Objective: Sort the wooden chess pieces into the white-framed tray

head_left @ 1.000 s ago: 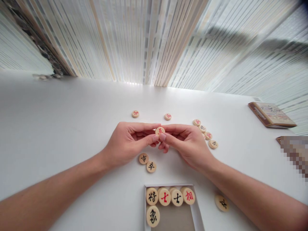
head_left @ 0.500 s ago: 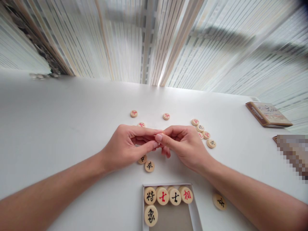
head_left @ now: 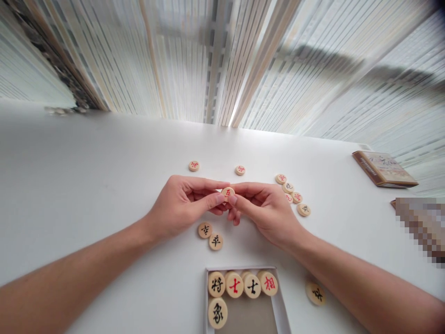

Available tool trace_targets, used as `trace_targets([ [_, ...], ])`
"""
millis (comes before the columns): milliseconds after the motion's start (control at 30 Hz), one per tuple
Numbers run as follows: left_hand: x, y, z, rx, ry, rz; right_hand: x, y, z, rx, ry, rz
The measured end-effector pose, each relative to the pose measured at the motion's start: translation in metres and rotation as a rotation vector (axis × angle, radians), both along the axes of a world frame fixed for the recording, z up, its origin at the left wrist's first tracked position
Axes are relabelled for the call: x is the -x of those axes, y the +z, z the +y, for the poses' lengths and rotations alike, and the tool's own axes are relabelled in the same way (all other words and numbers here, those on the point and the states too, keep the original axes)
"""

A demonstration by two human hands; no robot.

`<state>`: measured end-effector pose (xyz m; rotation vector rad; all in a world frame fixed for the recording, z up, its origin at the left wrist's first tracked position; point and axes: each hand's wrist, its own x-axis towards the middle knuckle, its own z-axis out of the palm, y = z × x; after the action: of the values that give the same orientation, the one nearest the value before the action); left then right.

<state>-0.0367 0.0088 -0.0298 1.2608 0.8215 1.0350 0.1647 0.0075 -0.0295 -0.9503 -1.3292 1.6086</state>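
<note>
A round Chinese chess piece [head_left: 228,193] with a red character is pinched between both hands above the middle of the white table. My left hand [head_left: 189,202] grips its left edge with thumb and forefinger. On the opposite edge, my right hand [head_left: 266,204] holds it the same way, other fingers curled below. Two black-lettered pieces, one [head_left: 205,230] touching the other [head_left: 216,241], lie just nearer than the hands. An open shallow box [head_left: 283,301] stands in front of me, with a row of pieces [head_left: 234,284] along its far side and one black-lettered piece [head_left: 218,313] below the row's left end.
Red-lettered pieces lie farther back, one on the left [head_left: 193,165] and one in the middle [head_left: 240,170]. Several pieces [head_left: 297,197] cluster beyond my right hand. Another piece [head_left: 316,293] sits by my right forearm. A brown box [head_left: 385,169] lies at far right; striped curtains [head_left: 187,60] hang behind.
The piece in my fingers now shows its red-lettered face, where it was mostly hidden before. My hands have shifted slightly apart and stay on it.
</note>
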Motion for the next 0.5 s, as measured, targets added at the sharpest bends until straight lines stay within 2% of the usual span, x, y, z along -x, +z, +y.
trace_targets([
  [233, 0.0012, -0.0019, -0.0030, -0.022, -0.058, -0.025, 0.0004, -0.0006, -0.0033, 0.046, -0.018, -0.059],
  [500, 0.0013, -0.0046, -0.0068, -0.141, -0.114, -0.027, -0.0003, 0.0003, -0.0065, -0.054, -0.037, -0.098],
])
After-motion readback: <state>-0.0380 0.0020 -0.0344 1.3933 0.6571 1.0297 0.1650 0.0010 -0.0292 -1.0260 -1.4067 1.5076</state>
